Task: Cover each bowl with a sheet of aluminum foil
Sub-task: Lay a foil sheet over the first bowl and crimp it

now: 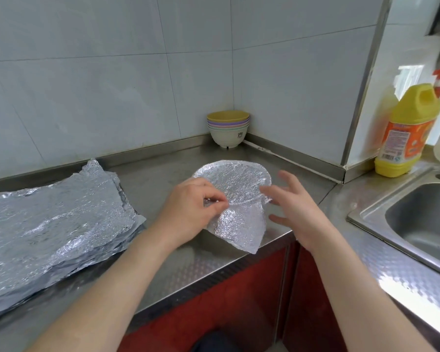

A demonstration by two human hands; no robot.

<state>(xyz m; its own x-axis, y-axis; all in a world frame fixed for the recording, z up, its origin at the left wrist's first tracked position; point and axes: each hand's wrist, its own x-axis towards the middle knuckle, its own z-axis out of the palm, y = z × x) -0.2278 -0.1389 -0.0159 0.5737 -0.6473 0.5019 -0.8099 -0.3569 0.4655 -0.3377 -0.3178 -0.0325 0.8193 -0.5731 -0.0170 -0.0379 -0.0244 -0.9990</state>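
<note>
Foil (235, 181): one sheet lies stretched over a bowl in the middle of my counter (158, 168), just ahead of both hands. The bowl itself is hidden under it.
Flap (236, 229): a loose corner hangs off the near side between my hands, pointing toward me and the counter edge.
Left hand (188, 209): at the near-left rim, thumb and fingers pinching the sheet where the flap begins.
Right hand (297, 207): holds nothing, fingers spread wide, just beside the right rim. I cannot tell whether the tips touch the sheet.
Nearer hand: the left. I judge the next move is folding the flap down round the rim while the right steadies.
Stack (228, 128): bare bowls nested in the far corner, well beyond the sheet.
Pile (54, 217): spare sheets on my left, well apart.
Bottle (407, 130), sink (422, 219): far right, clear of the work.
Obstruction: nothing stands between my hands and the sheet.
</note>
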